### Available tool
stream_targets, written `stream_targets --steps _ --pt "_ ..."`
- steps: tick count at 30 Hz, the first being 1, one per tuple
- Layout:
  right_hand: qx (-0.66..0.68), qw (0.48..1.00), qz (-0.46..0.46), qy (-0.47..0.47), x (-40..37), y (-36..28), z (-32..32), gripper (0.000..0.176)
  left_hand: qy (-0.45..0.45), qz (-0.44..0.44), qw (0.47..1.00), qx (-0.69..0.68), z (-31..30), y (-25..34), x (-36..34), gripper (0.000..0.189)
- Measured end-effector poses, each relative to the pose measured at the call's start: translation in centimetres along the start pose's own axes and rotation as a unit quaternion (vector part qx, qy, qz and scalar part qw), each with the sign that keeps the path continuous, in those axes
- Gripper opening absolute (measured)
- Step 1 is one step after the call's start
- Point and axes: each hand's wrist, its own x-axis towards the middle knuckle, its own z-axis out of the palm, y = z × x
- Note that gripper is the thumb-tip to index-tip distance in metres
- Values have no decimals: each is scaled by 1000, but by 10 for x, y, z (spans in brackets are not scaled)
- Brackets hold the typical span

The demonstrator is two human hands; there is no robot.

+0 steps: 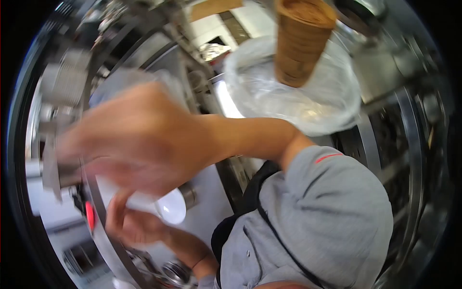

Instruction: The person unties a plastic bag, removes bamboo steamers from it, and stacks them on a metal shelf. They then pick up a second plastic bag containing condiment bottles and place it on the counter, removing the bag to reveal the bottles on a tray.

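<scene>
My right hand (139,137) reaches across the middle left of the head view, heavily smeared by motion, and its fingers cannot be made out. Just below it is my left hand (137,229), less blurred, with its fingers bent upward and apart and no object visible in them. The tip of one left finger comes right up to the lower edge of the right hand, which partly covers it. Beside the two hands, a white bowl (172,207) stands on a grey worktop (209,188), next to a metal container (188,194).
A bin lined with a clear plastic bag (332,103) stands on my right. Over it rises a tall brown ridged column (303,43). Metal shelving (411,144) runs along the right edge. A red object (90,215) lies beyond the worktop at left.
</scene>
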Motion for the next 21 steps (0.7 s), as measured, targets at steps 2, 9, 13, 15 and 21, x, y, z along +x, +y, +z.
stream_targets --steps 2,9,13,15,21 --pt "-137 975 137 -109 -41 -13 -124 29 -84 -150 974 -146 95 -22 -26 38" --pt "-447 654 609 33 -220 -38 -383 33 -239 -459 703 -487 413 -10 -110 45" --pt "-444 688 571 61 -267 -2 -454 109 -306 -632 519 -487 527 -23 -173 60" --pt "-420 727 539 64 -278 10 -472 119 -312 -642 502 -489 546 -13 -183 63" --pt "-387 756 527 -26 -307 36 -511 144 -322 -619 503 -509 592 -18 -236 61"
